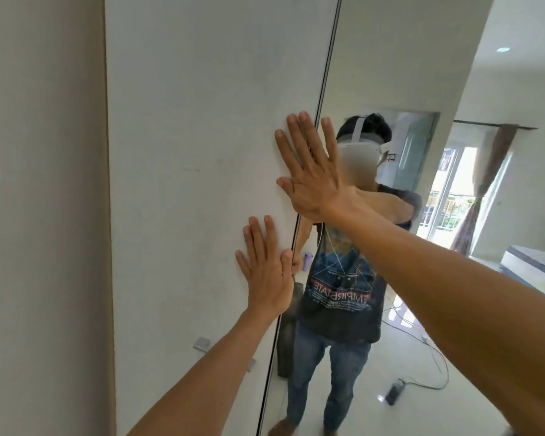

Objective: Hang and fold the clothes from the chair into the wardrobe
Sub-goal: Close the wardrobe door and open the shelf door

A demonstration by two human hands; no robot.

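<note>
I am pressing my left hand and right hand, both flat and straight-fingered, on the tall smooth white wardrobe door before me, judging it stiff, slippery, best pushed near its edge.

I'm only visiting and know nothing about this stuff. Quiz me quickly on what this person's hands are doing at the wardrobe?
1. True or false: one hand is holding a garment.
2. Which hand is placed higher? A) left hand B) right hand
3. Fill in: the panel just right of the white wardrobe door is a ____.

Key: 1 false, both hands are flat and hold nothing; 2 B; 3 mirror.
</note>
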